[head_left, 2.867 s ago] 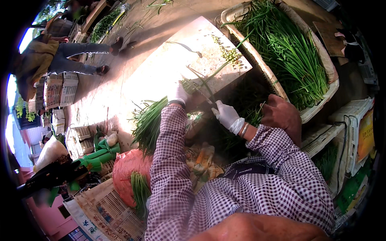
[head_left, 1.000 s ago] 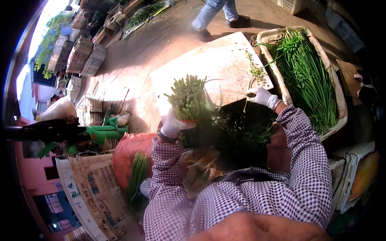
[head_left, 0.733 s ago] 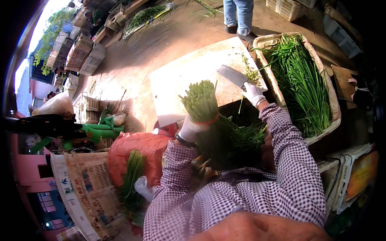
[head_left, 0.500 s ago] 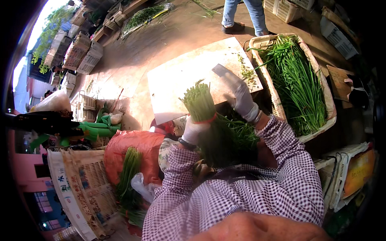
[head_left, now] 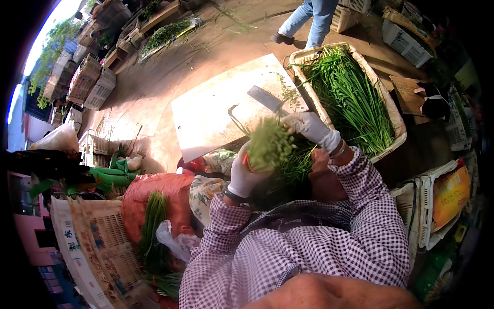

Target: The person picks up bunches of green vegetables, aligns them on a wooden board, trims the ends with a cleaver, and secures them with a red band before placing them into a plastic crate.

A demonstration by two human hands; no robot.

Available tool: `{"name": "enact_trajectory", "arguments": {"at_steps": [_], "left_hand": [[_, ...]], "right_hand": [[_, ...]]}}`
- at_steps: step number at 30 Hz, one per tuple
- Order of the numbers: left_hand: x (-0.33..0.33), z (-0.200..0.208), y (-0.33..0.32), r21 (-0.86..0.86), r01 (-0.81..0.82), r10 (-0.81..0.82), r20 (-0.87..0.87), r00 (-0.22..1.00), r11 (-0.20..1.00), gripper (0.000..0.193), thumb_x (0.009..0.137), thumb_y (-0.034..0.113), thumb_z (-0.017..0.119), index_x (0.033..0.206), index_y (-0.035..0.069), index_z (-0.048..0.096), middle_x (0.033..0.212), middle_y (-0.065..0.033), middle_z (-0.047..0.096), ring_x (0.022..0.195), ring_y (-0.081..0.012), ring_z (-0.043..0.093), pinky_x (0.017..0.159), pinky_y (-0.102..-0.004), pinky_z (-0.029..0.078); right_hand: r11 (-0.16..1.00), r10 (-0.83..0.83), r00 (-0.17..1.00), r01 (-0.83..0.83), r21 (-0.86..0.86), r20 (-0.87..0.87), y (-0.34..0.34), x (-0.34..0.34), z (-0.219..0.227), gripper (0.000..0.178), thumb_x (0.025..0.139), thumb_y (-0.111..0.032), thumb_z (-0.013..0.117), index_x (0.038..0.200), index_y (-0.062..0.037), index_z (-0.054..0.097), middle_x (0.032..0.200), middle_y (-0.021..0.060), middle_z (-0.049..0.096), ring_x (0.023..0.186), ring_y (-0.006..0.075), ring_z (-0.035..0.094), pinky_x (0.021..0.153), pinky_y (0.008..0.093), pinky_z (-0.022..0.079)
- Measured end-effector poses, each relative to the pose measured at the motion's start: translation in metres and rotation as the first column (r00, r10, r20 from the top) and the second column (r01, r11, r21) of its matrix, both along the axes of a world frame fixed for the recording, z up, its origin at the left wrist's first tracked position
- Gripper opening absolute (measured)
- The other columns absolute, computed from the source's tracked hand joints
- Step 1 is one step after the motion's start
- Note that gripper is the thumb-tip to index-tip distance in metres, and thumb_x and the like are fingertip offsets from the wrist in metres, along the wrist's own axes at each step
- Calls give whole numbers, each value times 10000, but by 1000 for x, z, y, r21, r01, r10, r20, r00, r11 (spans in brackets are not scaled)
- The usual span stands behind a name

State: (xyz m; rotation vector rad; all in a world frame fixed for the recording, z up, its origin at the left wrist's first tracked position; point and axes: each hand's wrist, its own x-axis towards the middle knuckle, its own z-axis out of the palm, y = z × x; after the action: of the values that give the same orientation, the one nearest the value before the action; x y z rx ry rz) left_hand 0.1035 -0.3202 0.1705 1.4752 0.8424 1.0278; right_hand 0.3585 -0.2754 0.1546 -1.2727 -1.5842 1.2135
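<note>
My left hand (head_left: 244, 175), in a white glove, is closed around a bunch of long green stalks (head_left: 270, 144) that look like chives. A red band shows at its fingers, and the cut ends are blurred. A few loose stalks stick out on the far side. My gloved right hand (head_left: 312, 129) is beside the bunch with its fingers bent together; whatever they hold is too small to make out. Just beyond those fingers, a broad-bladed knife (head_left: 263, 98) appears to lie over the pale board (head_left: 211, 110). Its handle end is hard to see.
A crate (head_left: 397, 125) full of green stalks stands at the right. At the left are a red sack (head_left: 177, 188), a tied bunch (head_left: 154, 219) and a plastic bag (head_left: 172, 242). Another person's legs (head_left: 309, 23) show at the far side. Stacked crates (head_left: 100, 90) line the left.
My right hand has come left and nearer the bunch, away from the knife blade. The bunch has tipped so its cut ends face right. The view has shifted, and the other person has stepped.
</note>
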Motion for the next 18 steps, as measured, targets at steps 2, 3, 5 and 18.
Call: {"name": "enact_trajectory", "arguments": {"at_steps": [2, 3, 5, 18], "left_hand": [[7, 28, -9, 541, 4, 177, -282, 943, 841, 539, 717, 175, 736, 1210, 59, 553, 1165, -69, 598, 1089, -214, 562, 1031, -451, 344], [9, 35, -14, 746, 77, 313, -368, 876, 661, 507, 727, 162, 718, 1204, 79, 565, 1186, -68, 586, 1118, -227, 547, 1063, -486, 302], [21, 28, -34, 845, 62, 447, -342, 827, 531, 394, 736, 129, 683, 1106, 229, 591, 1148, -32, 560, 1132, -249, 491, 1087, -540, 212], [29, -82, -67, -608, 272, 191, 587, 787, 746, 536, 920, 270, 568, 1376, 66, 374, 1295, -133, 512, 1155, -278, 529, 970, -397, 441]], "right_hand": [[913, 64, 922, -209, -350, -383, -25, 6, 0, 476, 937, -403, 549, 1189, 0, 578, 1058, 91, 662, 903, 190, 637, 795, 310, 506], [810, 8, 861, -304, -502, -508, -37, 4, 10, 559, 924, -451, 555, 1270, -13, 522, 1113, 86, 640, 986, 189, 619, 862, 312, 492], [743, 23, 508, -585, -326, -861, -68, -15, 42, 590, 919, -446, 562, 1314, -19, 467, 1228, 108, 582, 1099, 189, 568, 946, 327, 456], [916, -56, 916, -111, -385, -398, -119, -34, -34, 608, 765, -86, 727, 1303, -18, 452, 1152, 65, 592, 1070, 161, 543, 928, 296, 436]]}}
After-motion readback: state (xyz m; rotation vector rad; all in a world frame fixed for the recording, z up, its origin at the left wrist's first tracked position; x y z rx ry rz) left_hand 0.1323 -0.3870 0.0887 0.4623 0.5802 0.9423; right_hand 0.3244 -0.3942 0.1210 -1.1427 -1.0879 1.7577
